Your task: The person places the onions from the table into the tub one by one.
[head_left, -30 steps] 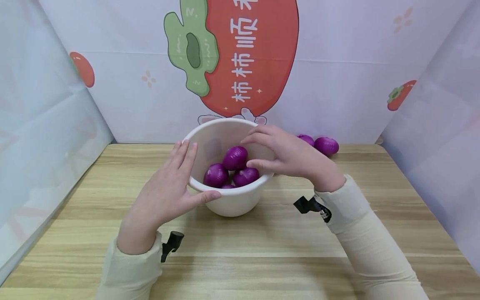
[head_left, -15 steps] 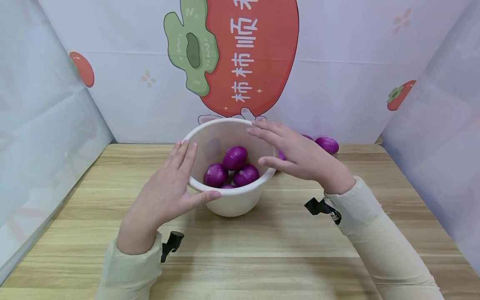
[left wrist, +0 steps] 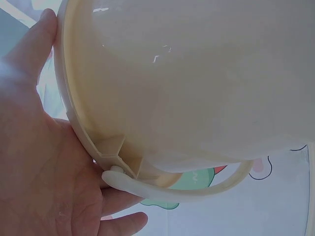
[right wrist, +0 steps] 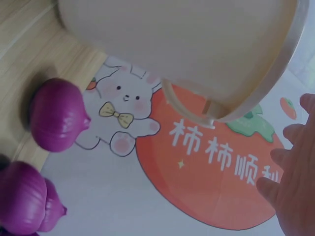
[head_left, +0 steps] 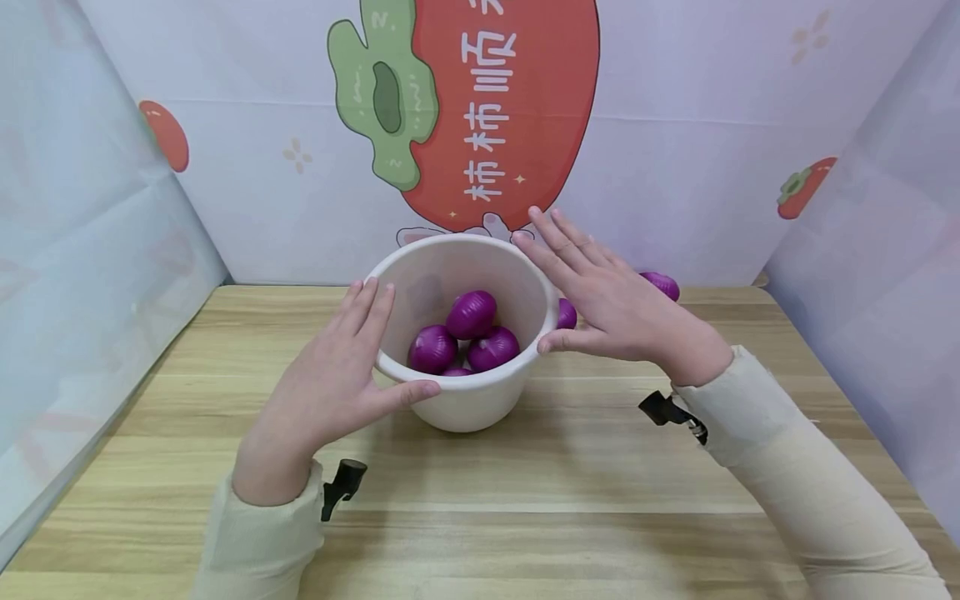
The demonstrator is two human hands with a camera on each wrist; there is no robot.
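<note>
A white bucket point(head_left: 468, 408) stands upright on the table with several purple onions point(head_left: 471, 314) inside. My left hand point(head_left: 318, 392) rests against the left of its rim, fingers straight and thumb along the front edge. In the left wrist view, the bucket's handle point(left wrist: 182, 194) hangs beside that hand's fingers. My right hand point(head_left: 615, 300) is at the right of the rim with fingers extended and nothing in it; the thumb tip is close to the edge, and I cannot tell whether it touches. Beyond it, a loose onion point(head_left: 566, 314) is partly hidden by the bucket.
Another onion point(head_left: 662, 285) lies at the back right, partly covered by my right hand. The right wrist view shows loose onions point(right wrist: 58, 115) on the wooden table point(head_left: 525, 500). A printed cloth point(head_left: 675, 167) walls off the back and sides.
My right hand has moved from above the bucket's inside to the right, out past the rim, and its fingers have straightened. The left hand and the onions in the bucket have stayed put.
</note>
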